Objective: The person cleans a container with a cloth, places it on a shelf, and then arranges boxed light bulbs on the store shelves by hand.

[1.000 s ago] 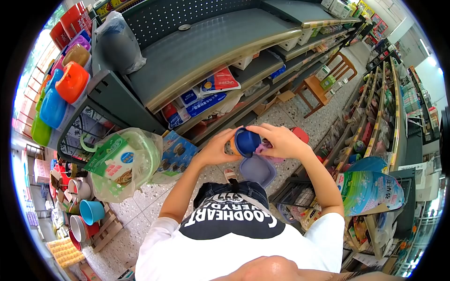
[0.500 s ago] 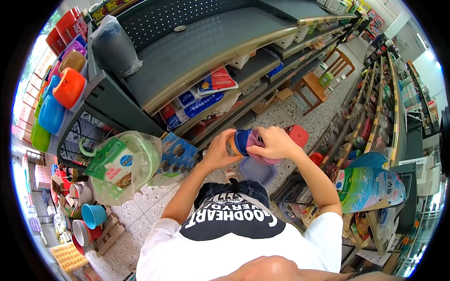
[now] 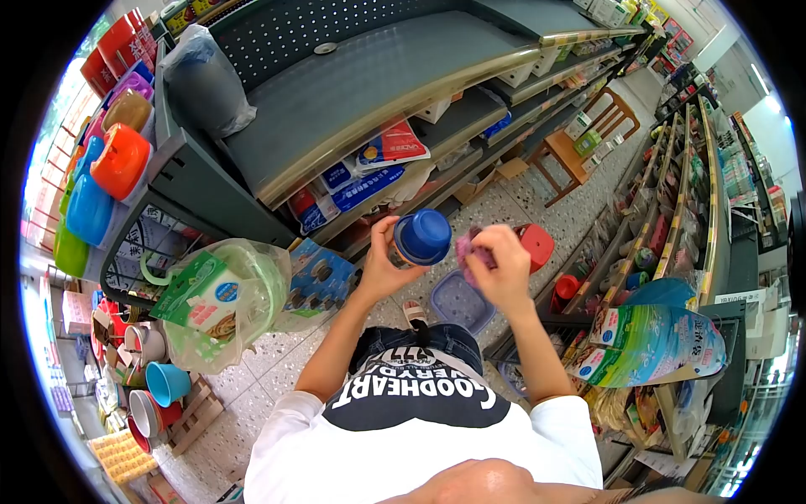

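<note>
My left hand [image 3: 383, 262] is wrapped around a container with a blue lid [image 3: 426, 233], its top tilted toward me. The container's lower body is mostly hidden by the lid and my fingers. My right hand [image 3: 507, 273] pinches a bunched purple-pink cloth [image 3: 467, 245] just to the right of the container, apart from it. Below my hands, a lavender plastic basin [image 3: 463, 309] sits on the speckled floor. Beyond my right hand is a red plastic stool or box [image 3: 535, 246]; I cannot tell which.
Grey shelving [image 3: 369, 76] runs along the front, with packaged goods [image 3: 391, 144] on its lower levels. At left hang bagged green plasticware [image 3: 227, 294] and colourful plastic items [image 3: 122, 161]. A wooden chair [image 3: 564, 155] stands in the aisle; stocked shelves [image 3: 663, 193] line the right.
My right hand and the cloth have come off the container and moved slightly right. My left hand has turned the container so its blue lid faces up toward me.
</note>
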Motion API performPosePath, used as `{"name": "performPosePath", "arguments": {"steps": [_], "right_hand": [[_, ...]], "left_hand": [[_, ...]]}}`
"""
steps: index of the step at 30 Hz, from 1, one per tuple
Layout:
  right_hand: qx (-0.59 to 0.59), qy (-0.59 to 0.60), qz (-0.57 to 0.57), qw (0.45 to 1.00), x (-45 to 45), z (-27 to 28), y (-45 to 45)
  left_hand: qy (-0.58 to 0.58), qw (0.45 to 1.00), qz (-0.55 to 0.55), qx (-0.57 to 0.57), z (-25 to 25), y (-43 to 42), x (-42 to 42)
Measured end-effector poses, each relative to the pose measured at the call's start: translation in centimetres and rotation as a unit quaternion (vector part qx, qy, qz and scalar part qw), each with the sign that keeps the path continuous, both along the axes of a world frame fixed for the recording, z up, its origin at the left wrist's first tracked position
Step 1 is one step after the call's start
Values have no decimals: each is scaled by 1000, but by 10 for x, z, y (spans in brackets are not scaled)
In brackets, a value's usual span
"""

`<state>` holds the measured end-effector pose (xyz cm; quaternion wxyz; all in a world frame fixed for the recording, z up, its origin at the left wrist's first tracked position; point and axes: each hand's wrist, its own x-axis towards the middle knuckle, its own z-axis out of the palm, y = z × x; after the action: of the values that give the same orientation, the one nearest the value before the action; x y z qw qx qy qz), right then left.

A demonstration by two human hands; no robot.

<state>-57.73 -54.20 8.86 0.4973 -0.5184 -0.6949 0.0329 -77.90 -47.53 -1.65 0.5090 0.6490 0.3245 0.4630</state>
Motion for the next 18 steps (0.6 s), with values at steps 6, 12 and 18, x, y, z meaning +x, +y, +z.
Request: {"name": "performPosePath", "arguments": {"steps": [6, 12, 18], "right_hand": [[23, -157, -26, 987, -25, -21, -12], [-16, -141, -62, 988, -27, -27, -11], [-62, -204, -89, 973, -45, -22, -18]], "left_hand": [[-30, 998, 51, 10, 7, -5, 10], [51, 993, 99, 49, 23, -3, 10], [100, 971, 146, 160, 10, -4, 18]]}}
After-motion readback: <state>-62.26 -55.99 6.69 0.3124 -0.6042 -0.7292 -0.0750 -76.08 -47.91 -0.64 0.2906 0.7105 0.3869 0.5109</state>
